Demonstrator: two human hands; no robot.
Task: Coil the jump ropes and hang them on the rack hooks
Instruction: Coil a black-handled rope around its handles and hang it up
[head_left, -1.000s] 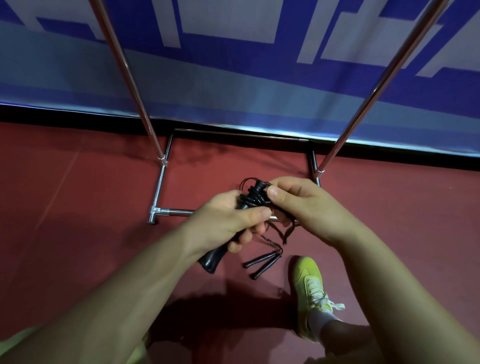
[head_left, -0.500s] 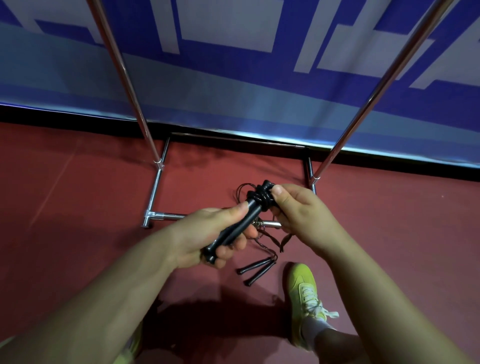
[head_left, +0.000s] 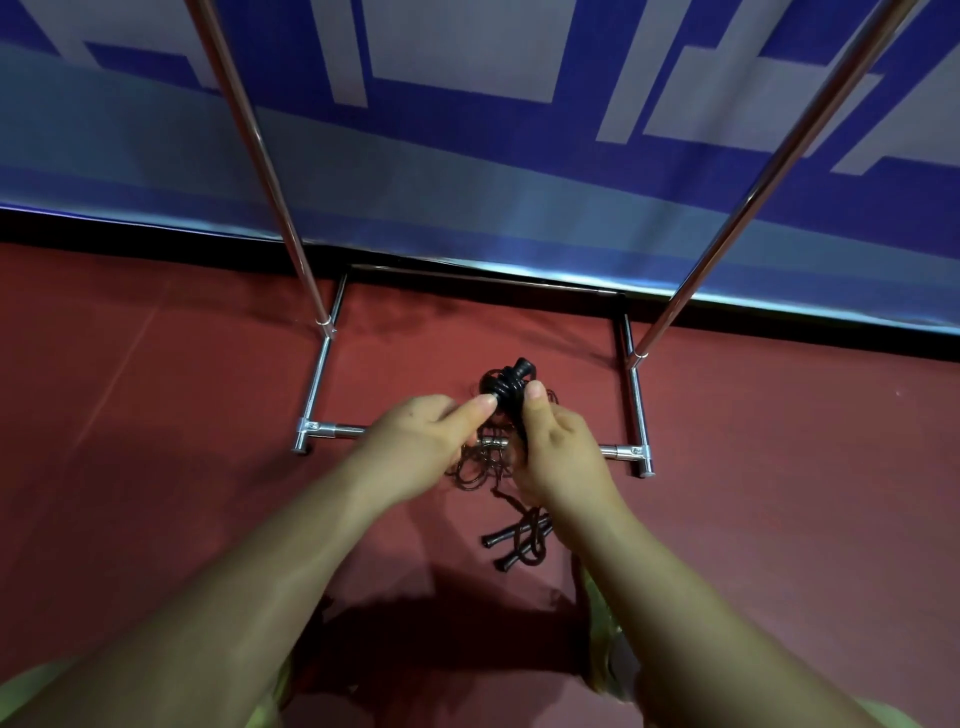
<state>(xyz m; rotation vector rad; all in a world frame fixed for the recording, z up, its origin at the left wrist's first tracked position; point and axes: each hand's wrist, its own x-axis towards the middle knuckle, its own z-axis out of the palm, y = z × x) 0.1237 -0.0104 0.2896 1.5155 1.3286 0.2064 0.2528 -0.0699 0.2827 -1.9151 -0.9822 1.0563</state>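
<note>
A black jump rope (head_left: 506, 387) is wound tight around its handles, and I hold it upright in front of me. My left hand (head_left: 421, 441) pinches the wound top from the left with thumb and fingers. My right hand (head_left: 558, 447) grips the handles from the right, thumb up against the coil. Loose thin cord (head_left: 480, 465) hangs tangled between my hands. On the red floor below lies a second black rope (head_left: 517, 540), its two handles side by side. The chrome rack (head_left: 322, 374) stands just beyond, its hooks out of view.
Two slanted chrome uprights (head_left: 249, 135) rise on both sides, joined by a low base bar (head_left: 337, 430). A blue and white banner (head_left: 467, 171) covers the wall behind. My yellow-green shoe (head_left: 605, 644) shows partly under my right forearm.
The handles swung from a slant to upright and the bundle moved up. My left hand slid from gripping the handle's lower part to pinching the coil's top. My shoe is now mostly hidden.
</note>
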